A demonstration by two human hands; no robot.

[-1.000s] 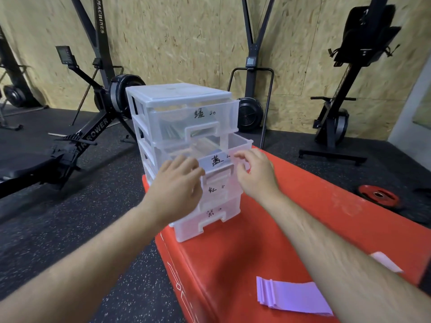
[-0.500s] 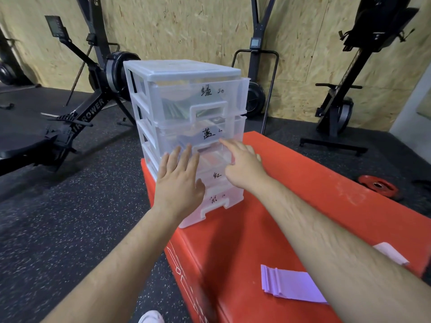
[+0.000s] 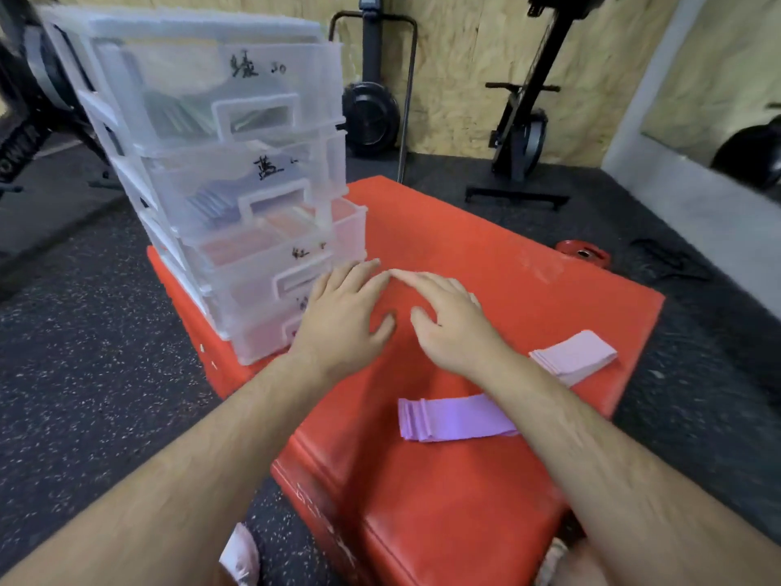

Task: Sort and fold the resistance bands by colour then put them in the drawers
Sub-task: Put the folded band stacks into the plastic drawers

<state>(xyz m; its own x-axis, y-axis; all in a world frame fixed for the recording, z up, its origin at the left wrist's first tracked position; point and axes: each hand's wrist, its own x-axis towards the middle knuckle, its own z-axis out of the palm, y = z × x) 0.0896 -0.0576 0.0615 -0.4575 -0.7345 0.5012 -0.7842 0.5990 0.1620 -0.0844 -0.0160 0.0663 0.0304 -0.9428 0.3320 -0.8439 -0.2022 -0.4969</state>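
Observation:
A clear plastic drawer unit (image 3: 198,133) stands at the left end of a red box (image 3: 486,255). Green bands show in its top drawer and blue ones in the second. The third drawer (image 3: 270,243) sticks out a little with red bands inside. My left hand (image 3: 342,319) and right hand (image 3: 452,319) hover side by side just right of the lower drawers, fingers relaxed and holding nothing. A folded purple band (image 3: 452,420) lies on the box under my right forearm. A folded pink stack (image 3: 574,355) lies further right.
Black speckled rubber floor surrounds the red box. Exercise machines stand against the chipboard wall behind. A red weight plate (image 3: 583,253) lies on the floor at the right. A pale shoe (image 3: 241,560) shows at the bottom edge.
The second drawer was pushed in. Both hands have left the drawer fronts and dropped down and to the right, over the red box. The view has tilted downward.

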